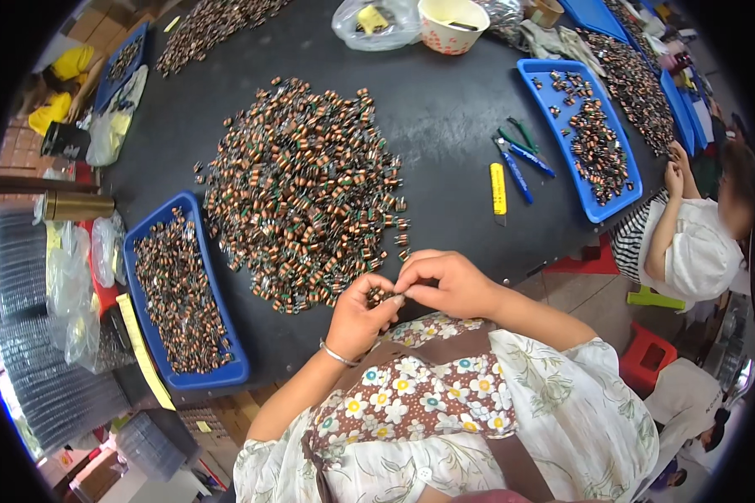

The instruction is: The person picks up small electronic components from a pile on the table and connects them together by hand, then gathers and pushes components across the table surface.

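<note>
At the near edge of the dark table, my left hand [362,320] and my right hand [446,282] meet with fingertips pinched together. A few small copper-wound coils [379,296] show inside the curled fingers of my left hand. Whatever sits between the right thumb and forefinger is too small and covered to make out. Just beyond my hands spreads a large heap of the same coils [302,193], copper-coloured with dark and green parts. Several stray coils lie along the heap's right side, close to my right hand.
Left of the heap stands a blue tray [236,369] of coils; another blue tray [597,216] lies at right. Between them are a yellow-handled cutter [498,189], blue pliers [518,172] and green-handled pliers [524,138]. A patterned bowl [453,38] stands far back. A co-worker [688,251] sits at right.
</note>
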`<action>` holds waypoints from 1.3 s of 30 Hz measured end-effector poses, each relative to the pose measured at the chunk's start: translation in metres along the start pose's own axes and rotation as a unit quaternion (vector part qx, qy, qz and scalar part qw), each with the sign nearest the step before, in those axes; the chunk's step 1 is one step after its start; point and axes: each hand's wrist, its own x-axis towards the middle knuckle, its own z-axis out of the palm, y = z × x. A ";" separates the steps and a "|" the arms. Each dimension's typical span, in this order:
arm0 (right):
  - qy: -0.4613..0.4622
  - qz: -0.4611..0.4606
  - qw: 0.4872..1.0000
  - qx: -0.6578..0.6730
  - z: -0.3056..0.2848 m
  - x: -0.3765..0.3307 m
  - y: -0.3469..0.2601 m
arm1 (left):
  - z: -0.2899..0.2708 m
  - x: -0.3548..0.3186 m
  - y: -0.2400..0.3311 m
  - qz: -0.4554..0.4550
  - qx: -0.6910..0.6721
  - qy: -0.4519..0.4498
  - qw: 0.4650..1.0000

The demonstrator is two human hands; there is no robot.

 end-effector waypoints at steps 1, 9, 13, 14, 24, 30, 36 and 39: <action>0.007 0.000 1.000 -0.005 -0.001 0.000 0.002 | 0.000 -0.001 0.000 -0.008 0.001 0.004 1.000; 0.077 0.028 0.996 -0.047 -0.036 0.008 0.008 | 0.001 -0.004 0.003 -0.019 -0.032 -0.056 0.998; 0.113 0.103 0.987 0.043 -0.067 0.011 0.023 | 0.003 -0.007 0.004 -0.026 -0.033 -0.074 0.996; 0.122 0.106 0.984 0.072 -0.078 0.010 0.031 | 0.004 -0.006 0.004 -0.034 -0.028 -0.078 0.996; 0.368 0.116 0.919 0.079 -0.229 -0.010 0.037 | 0.006 -0.008 0.009 -0.033 -0.018 -0.137 0.990; 0.608 -0.050 0.782 0.130 -0.360 -0.047 0.014 | 0.006 -0.002 0.007 -0.038 -0.034 -0.172 0.984; 0.517 -0.004 0.839 0.171 -0.300 -0.013 0.020 | 0.003 0.001 0.013 -0.089 -0.029 -0.154 0.984; 0.427 0.049 0.894 0.127 -0.244 0.010 0.028 | -0.001 0.000 0.010 -0.073 -0.024 -0.147 0.986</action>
